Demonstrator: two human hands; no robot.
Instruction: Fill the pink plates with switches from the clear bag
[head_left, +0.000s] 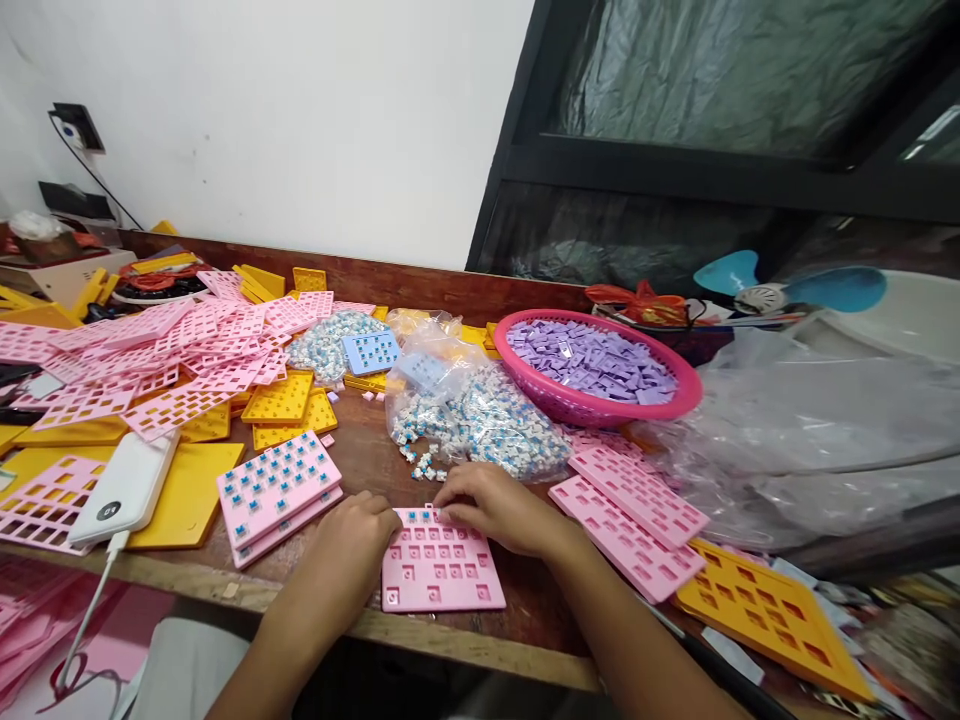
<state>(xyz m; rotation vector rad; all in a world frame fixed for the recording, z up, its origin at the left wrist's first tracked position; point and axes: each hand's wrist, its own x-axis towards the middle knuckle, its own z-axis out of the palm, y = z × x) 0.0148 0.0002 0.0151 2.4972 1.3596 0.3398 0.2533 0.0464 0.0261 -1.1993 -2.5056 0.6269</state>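
A pink keyboard plate with rows of square holes lies flat near the table's front edge. A few blue key switches sit in its far row. My left hand is closed on the plate's far left corner, fingers curled against the edge. Over the far edge, my right hand has its fingers drawn together beside the switches; whatever they pinch is hidden. Beyond the hands, loose white-and-blue key switches spill from a clear plastic bag full of them.
Left of my hands are stacked pink plates fitted with blue switches, and a white power bank on a cable. Pink perforated sheets pile up behind. A pink basket holds purple pieces. More pink plates and a yellow plate lie right.
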